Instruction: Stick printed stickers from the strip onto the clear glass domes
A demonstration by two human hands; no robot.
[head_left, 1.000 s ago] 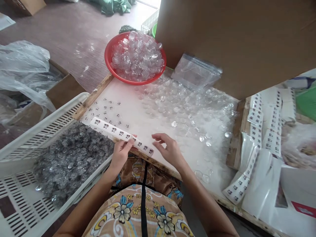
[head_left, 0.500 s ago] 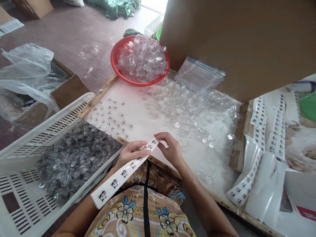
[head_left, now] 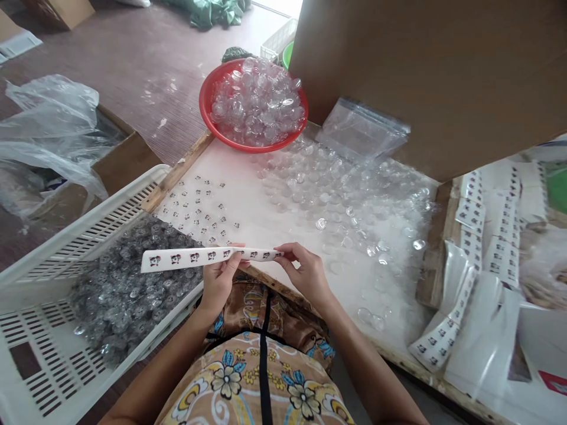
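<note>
Left hand [head_left: 222, 273] pinching printed strip [head_left: 195, 257] mid-length; right hand [head_left: 305, 268] gripping its end; clear discs [head_left: 336, 206] beyond right hand.

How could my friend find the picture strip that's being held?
Find the red bowl heaped with clear discs, then the white board in front of it. At the board's near edge, the left hand and right hand hold a long white strip. It's the one in the hands; the other printed strips lie at the right.
</note>
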